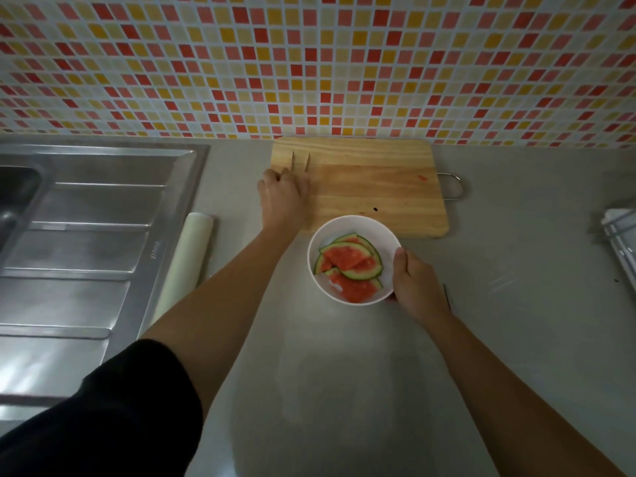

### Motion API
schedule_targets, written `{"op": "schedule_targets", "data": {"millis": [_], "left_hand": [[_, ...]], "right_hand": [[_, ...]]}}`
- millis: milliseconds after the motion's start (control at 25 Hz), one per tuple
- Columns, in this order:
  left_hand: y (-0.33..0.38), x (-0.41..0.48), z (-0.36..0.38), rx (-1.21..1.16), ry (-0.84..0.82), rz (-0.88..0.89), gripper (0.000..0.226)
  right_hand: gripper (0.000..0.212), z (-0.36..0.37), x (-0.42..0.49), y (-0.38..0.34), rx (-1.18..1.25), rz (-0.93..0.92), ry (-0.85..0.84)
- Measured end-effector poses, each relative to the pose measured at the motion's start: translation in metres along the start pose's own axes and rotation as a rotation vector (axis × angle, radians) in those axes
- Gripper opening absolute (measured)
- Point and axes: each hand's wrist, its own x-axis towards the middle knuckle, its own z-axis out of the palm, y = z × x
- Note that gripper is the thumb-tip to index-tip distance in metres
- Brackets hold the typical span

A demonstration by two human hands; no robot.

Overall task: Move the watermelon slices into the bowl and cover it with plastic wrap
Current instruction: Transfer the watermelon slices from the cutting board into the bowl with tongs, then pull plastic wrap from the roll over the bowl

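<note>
A white bowl (347,224) stands on the grey counter just in front of the wooden cutting board (375,187). Several watermelon slices (351,266) with green rind lie piled inside it. My right hand (414,285) grips the bowl's right rim, thumb over the edge. My left hand (284,197) rests at the board's left edge, closed around a pair of wooden sticks (300,161) whose two tips point toward the wall. A roll of plastic wrap (187,263) lies on the counter left of my left forearm, beside the sink's drainboard.
A steel sink with ribbed drainboard (86,235) fills the left side. The board has a metal loop handle (454,185) on its right. A pale tray-like object (621,239) sits at the right edge. A tiled wall runs behind the board.
</note>
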Motion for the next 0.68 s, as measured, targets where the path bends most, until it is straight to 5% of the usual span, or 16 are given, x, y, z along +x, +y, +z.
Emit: {"op": "schedule_targets", "data": {"millis": [120, 360, 680], "left_hand": [[-0.002, -0.036, -0.013, -0.091, -0.038, 0.102, 0.044], [-0.016, -0.108, -0.023, -0.03, -0.163, 0.038, 0.044], [-0.035, -0.145, -0.041, -0.026, -0.087, -0.003, 0.042]], "right_hand": [[0.036, 0.0, -0.002, -0.001, 0.018, 0.013, -0.025], [0.032, 0.008, -0.025, -0.001, 0.021, 0.0, -0.036], [0.032, 0.018, -0.056, 0.002, -0.004, -0.049, -0.097]]}}
